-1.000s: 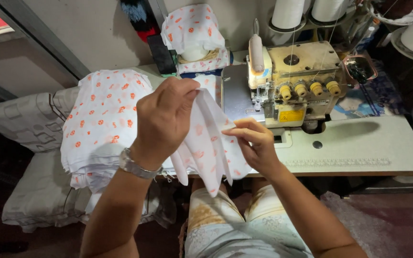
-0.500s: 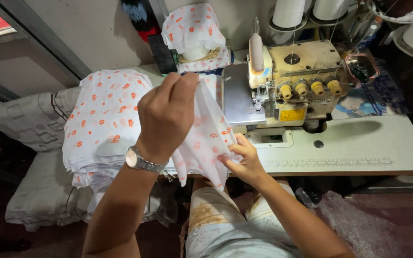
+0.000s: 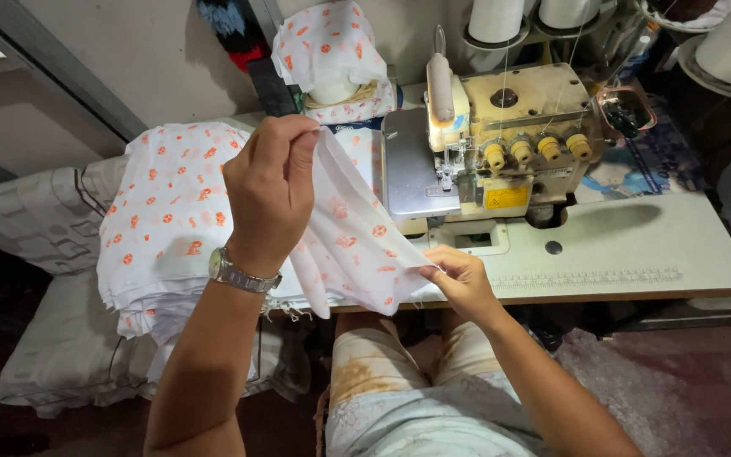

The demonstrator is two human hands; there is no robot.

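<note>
Cloth piece [image 3: 353, 245] hangs stretched between both hands, in front of the serger [image 3: 501, 144] and left of its needle area. Long axis runs diagonal: high end up-left at the left hand [image 3: 271, 190], low end down-right at the right hand [image 3: 460, 281]. Left hand is closed, fingers curled over the top edge, pinching it well above the table [image 3: 636, 254]; watch [image 3: 243, 275] on that wrist. Right hand is nearly closed, thumb and fingertips nipping the lower corner just at the table's front edge, directly below the serger's plate. Right hand is the nearer one to the serger; left hand sits further out, over the fabric stack [image 3: 171, 220] that lies left of the serger. Cloth is taut along the upper edge, with the belly sagging toward the lap. Thread cones [image 3: 501, 17] stand behind the serger, untouched. More of the same print cloth is bunched behind the serger's left side.
</note>
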